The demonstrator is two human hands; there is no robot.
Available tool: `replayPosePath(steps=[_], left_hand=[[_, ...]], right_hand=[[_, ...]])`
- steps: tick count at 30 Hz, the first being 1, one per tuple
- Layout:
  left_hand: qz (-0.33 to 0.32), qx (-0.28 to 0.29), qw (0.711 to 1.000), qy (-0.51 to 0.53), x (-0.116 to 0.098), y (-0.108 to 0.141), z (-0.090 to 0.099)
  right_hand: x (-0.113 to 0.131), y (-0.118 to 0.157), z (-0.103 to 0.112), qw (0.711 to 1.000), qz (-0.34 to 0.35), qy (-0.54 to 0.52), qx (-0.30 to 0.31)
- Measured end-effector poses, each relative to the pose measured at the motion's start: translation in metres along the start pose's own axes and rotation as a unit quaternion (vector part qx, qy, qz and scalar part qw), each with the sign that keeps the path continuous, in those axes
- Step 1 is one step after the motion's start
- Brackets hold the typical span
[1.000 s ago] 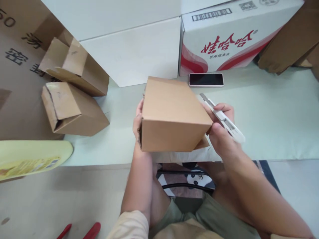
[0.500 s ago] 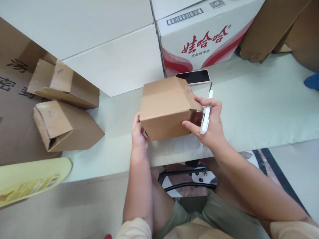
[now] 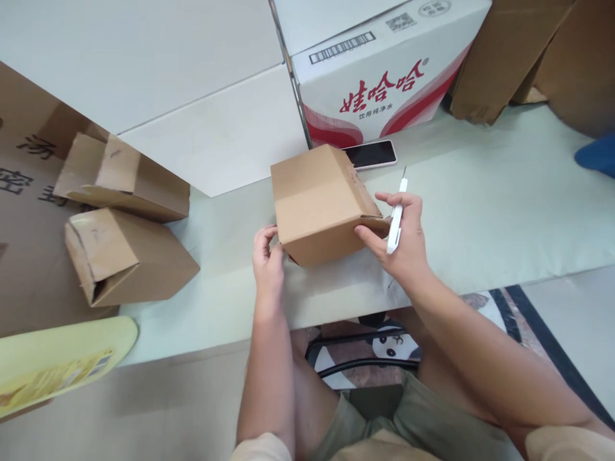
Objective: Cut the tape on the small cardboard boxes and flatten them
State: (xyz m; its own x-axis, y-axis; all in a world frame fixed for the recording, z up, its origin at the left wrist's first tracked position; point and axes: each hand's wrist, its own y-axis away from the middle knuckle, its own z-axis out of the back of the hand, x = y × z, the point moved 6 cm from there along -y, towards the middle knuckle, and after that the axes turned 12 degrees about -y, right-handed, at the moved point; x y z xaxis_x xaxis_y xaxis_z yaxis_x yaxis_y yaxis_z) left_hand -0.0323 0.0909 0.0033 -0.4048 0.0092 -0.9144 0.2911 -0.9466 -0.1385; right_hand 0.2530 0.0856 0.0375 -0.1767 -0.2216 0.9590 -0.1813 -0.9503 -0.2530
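A brown cardboard box (image 3: 317,202) sits tilted at the middle of the cloth-covered table. My left hand (image 3: 268,259) has its fingers curled at the box's lower left corner, touching it. At the box's right end, my right hand (image 3: 406,234) holds a white utility knife (image 3: 396,221) against the palm, its thin blade pointing up and away. The thumb of that hand rests on the box's front right edge, near a loose flap.
Behind the box lie a phone (image 3: 372,154) and a white and red carton (image 3: 384,89). White boxes (image 3: 225,134) stand back left. Two small cardboard boxes (image 3: 144,256) are at the left, above a yellow plastic item (image 3: 72,352). Something blue (image 3: 596,155) shows far right.
The box has turned slightly and its left end has shifted right. My left fingers have moved from around its side to its lower corner. The view has shifted a little.
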Motion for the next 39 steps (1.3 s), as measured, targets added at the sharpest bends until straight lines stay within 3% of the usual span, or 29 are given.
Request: replayPosePath(steps=[6,9,13,20,29,39], left_hand=[[0.071,0.034,0.997,0.0,0.017,0.0,-0.012],[0.101,0.038,0.994,-0.015,0.018,-0.001,-0.011],[0.139,0.038,0.989,0.039,0.02,0.001,-0.008],[0.119,0.082,0.989,0.005,0.027,0.001,-0.015],[0.022,0.264,0.963,0.038,0.005,0.016,-0.031],[0.06,0.237,0.97,-0.007,0.027,0.007,-0.019]], right_hand=[[0.0,-0.002,-0.001,1.0,-0.023,-0.019,0.01],[0.001,-0.001,-0.004,0.999,-0.029,-0.016,0.023],[0.001,0.001,-0.005,1.0,-0.027,0.0,0.016],[-0.004,0.002,-0.003,0.999,-0.02,0.0,0.034],[-0.027,-0.002,-0.003,0.998,-0.031,-0.051,0.037],[-0.042,-0.01,0.008,0.998,-0.022,-0.059,0.01]])
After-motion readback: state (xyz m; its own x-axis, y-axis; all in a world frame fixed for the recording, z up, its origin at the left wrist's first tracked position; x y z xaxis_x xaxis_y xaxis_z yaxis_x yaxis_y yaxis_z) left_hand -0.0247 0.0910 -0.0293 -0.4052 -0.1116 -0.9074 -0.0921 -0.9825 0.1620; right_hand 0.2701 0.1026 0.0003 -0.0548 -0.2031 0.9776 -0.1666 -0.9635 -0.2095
